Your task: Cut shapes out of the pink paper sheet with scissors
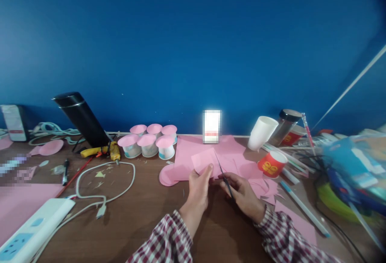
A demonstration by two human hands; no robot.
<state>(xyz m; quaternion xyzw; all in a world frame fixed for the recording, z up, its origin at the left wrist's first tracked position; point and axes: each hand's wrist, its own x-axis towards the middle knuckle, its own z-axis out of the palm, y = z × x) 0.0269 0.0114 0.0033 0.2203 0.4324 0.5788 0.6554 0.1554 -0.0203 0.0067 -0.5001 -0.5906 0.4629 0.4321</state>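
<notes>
Near the middle of the table, my left hand (200, 188) pinches a piece of pink paper (202, 161) by its lower edge. Close by on the right, my right hand (243, 194) is closed around dark scissors (226, 180). Their blades point up and away, along the right edge of the held paper. Beneath both lies a larger pink sheet (187, 150), with a round pink paper disc (167, 175) at its left side. Pink offcuts (265, 188) are scattered to the right of my right hand.
Several small cups with pink paper tops (149, 144) stand left of the sheet. A phone (212, 126) leans against the blue wall. At right are a red cup (273, 163), a white cup (261, 133) and a jar (285, 126). A hot glue gun (113, 151), cable and power strip (36, 224) lie left.
</notes>
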